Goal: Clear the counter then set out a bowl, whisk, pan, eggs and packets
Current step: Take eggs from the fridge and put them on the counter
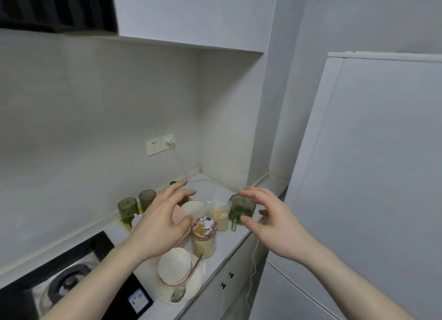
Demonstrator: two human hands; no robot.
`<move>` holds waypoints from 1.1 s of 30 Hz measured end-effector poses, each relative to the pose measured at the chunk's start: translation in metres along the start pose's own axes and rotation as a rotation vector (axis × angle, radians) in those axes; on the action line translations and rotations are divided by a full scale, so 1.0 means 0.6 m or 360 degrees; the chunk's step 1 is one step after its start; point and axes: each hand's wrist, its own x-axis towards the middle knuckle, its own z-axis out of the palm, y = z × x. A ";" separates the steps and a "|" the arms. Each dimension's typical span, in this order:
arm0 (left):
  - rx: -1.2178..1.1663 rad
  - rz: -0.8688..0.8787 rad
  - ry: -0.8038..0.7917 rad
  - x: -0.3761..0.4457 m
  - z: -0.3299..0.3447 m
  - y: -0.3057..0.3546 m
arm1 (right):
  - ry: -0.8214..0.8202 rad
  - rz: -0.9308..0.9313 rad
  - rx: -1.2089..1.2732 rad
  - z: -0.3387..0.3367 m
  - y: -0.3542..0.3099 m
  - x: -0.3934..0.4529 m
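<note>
Both my hands hover over a cluttered white counter [222,245]. My left hand [162,221] spreads relaxed fingers above a pink plate [179,214] and a white dish [192,207], holding nothing. My right hand [270,220] hangs open with loosely curved fingers just right of a green glass mug [240,208], not gripping it. A jar [203,236] with a cartoon lid stands between the hands. Next to it lies a clear packet [221,218] of pale grains. Nearer me, stacked white bowls [174,267] sit on a plate [201,275] with a spoon [178,294].
Two green glasses [128,209] [147,198] stand by the back wall. A black stove top [79,271] with a burner lies at the left. A wall socket [160,143] feeds a white cable down to the counter. A tall white panel [370,176] closes in the right side.
</note>
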 end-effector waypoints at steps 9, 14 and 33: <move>-0.0094 0.0136 -0.0174 0.104 0.111 0.021 | 0.0127 0.0192 -0.0028 -0.059 0.089 0.003; -0.0178 0.0162 -0.0259 0.133 0.152 0.047 | 0.0210 0.0294 0.0046 -0.091 0.121 -0.007; -0.0627 0.0185 -0.0454 0.363 0.313 0.242 | 0.0482 0.0393 0.0426 -0.238 0.220 0.007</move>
